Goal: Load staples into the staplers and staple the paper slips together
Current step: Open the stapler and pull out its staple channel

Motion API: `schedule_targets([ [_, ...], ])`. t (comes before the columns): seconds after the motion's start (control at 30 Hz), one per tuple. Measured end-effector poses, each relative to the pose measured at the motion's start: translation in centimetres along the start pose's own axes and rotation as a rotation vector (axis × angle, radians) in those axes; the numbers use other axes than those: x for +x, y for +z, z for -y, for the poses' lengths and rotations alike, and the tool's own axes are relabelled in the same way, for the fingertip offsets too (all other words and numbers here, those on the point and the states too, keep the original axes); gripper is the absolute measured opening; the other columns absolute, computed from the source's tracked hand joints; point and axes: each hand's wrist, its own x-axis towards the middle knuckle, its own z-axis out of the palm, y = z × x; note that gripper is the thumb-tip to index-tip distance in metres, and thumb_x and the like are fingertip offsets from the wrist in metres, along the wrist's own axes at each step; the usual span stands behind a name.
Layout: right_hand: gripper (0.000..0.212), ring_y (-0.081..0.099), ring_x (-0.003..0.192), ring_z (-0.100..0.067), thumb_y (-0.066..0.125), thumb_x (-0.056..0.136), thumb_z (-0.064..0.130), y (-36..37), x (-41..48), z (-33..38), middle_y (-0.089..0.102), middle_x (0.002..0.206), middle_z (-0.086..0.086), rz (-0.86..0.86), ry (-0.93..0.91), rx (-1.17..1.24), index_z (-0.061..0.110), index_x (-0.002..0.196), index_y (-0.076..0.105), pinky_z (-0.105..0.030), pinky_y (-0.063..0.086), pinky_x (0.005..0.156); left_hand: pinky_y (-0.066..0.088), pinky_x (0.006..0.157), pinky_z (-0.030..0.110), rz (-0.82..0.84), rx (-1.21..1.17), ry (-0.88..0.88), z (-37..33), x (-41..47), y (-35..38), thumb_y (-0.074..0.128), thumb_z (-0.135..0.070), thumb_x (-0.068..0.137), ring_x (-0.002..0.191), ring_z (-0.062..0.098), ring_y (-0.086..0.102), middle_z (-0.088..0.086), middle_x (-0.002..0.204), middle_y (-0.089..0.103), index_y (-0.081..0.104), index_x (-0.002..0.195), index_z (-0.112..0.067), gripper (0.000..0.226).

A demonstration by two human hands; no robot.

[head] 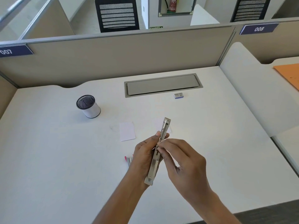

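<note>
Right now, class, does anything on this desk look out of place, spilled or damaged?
Nothing stands out. The left hand holds the stapler opened out flat, which suits loading; the right hand pinches its middle.

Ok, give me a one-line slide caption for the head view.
Left hand holds an opened metal stapler above the desk while the right hand pinches at its middle.

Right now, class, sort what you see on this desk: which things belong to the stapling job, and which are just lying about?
For the job: metal stapler in the left hand, pink stapler, staple box, paper slip.
Lying about: pen cup, orange folder.
</note>
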Motion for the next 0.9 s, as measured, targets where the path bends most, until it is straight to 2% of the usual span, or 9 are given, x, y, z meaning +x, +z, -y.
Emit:
schedule_targets([
  [0.1, 0.013, 0.070, 0.094, -0.009, 0.075, 0.090, 0.005, -0.3, 0.1, 0.0, 0.074, 0.100, -0.002, 0.011, 0.011, 0.030, 0.005, 0.103, 0.078, -0.014, 0.052, 0.088, 0.047, 0.094, 0.035, 0.000, 0.003, -0.008, -0.1, -0.1, 0.0, 0.076, -0.030, 0.083, 0.091, 0.022, 0.061, 0.008, 0.090, 0.067, 0.078, 0.104, -0.001, 0.035],
  [0.2, 0.009, 0.071, 0.092, -0.003, 0.073, 0.092, 0.012, -0.9, 0.9, -0.1, 0.075, 0.096, 0.004, -0.016, 0.089, 0.125, 0.009, 0.100, 0.078, -0.013, 0.051, 0.083, 0.056, 0.070, 0.025, 0.024, 0.024, -0.001, -0.2, -0.1, 0.0, 0.076, -0.028, 0.082, 0.075, 0.016, 0.064, 0.007, 0.083, 0.067, 0.079, 0.100, -0.002, 0.032],
  [0.27, 0.007, 0.071, 0.086, -0.002, 0.069, 0.095, 0.012, -1.2, 1.7, -0.6, 0.075, 0.092, 0.007, -0.044, 0.144, 0.161, 0.011, 0.097, 0.076, -0.014, 0.052, 0.077, 0.050, 0.053, 0.021, 0.012, 0.033, -0.012, -0.2, -0.1, 0.1, 0.076, -0.027, 0.083, 0.061, 0.012, 0.058, 0.005, 0.073, 0.062, 0.080, 0.092, -0.004, 0.025],
  [0.3, 0.008, 0.071, 0.086, -0.002, 0.067, 0.096, 0.012, -1.3, 2.1, -1.0, 0.074, 0.092, 0.008, -0.056, 0.166, 0.156, 0.011, 0.097, 0.076, -0.015, 0.053, 0.077, 0.049, 0.050, 0.020, 0.001, 0.037, -0.021, -0.2, -0.1, 0.1, 0.076, -0.026, 0.083, 0.057, 0.011, 0.057, 0.005, 0.072, 0.062, 0.081, 0.091, -0.003, 0.025],
  [0.4, 0.017, 0.067, 0.090, -0.001, 0.065, 0.098, 0.006, -1.4, 3.0, -2.3, 0.072, 0.100, 0.005, -0.048, 0.167, 0.038, 0.011, 0.110, 0.076, -0.016, 0.054, 0.080, 0.048, 0.049, 0.017, 0.006, 0.064, -0.036, -0.1, 0.0, 0.1, 0.075, -0.029, 0.084, 0.056, 0.008, 0.057, 0.004, 0.073, 0.064, 0.083, 0.098, -0.001, 0.032],
  [0.5, 0.031, 0.064, 0.086, -0.009, 0.065, 0.094, -0.002, -1.4, 3.2, -3.3, 0.068, 0.103, 0.000, 0.012, 0.102, -0.097, 0.011, 0.121, 0.074, -0.017, 0.052, 0.074, 0.049, 0.049, 0.017, 0.018, 0.078, -0.041, 0.0, 0.1, 0.0, 0.076, -0.031, 0.081, 0.056, 0.007, 0.058, 0.003, 0.073, 0.065, 0.082, 0.101, -0.002, 0.036],
  [0.6, 0.036, 0.063, 0.079, -0.016, 0.064, 0.092, -0.006, -1.1, 3.2, -3.7, 0.065, 0.100, -0.003, 0.082, 0.059, -0.168, 0.010, 0.122, 0.073, -0.019, 0.047, 0.066, 0.049, 0.049, 0.018, 0.011, 0.083, -0.041, 0.0, 0.2, 0.1, 0.078, -0.032, 0.080, 0.056, 0.008, 0.058, 0.003, 0.073, 0.067, 0.082, 0.101, -0.002, 0.037],
  [0.7, 0.035, 0.062, 0.075, -0.019, 0.064, 0.091, -0.005, -0.8, 3.1, -3.5, 0.065, 0.098, -0.004, 0.131, 0.053, -0.217, 0.008, 0.121, 0.074, -0.020, 0.044, 0.065, 0.049, 0.049, 0.018, 0.005, 0.081, -0.037, -0.1, 0.2, 0.1, 0.079, -0.032, 0.078, 0.056, 0.009, 0.059, 0.005, 0.074, 0.068, 0.082, 0.101, -0.001, 0.039],
  [0.9, 0.032, 0.068, 0.083, -0.023, 0.065, 0.088, -0.009, -0.6, 2.3, -2.6, 0.068, 0.101, -0.006, 0.145, 0.040, -0.179, 0.004, 0.116, 0.074, -0.028, 0.055, 0.066, 0.050, 0.051, 0.019, -0.007, 0.077, -0.024, -0.1, 0.0, -0.2, 0.078, -0.029, 0.080, 0.057, 0.010, 0.059, 0.004, 0.072, 0.067, 0.082, 0.101, -0.001, 0.035],
])
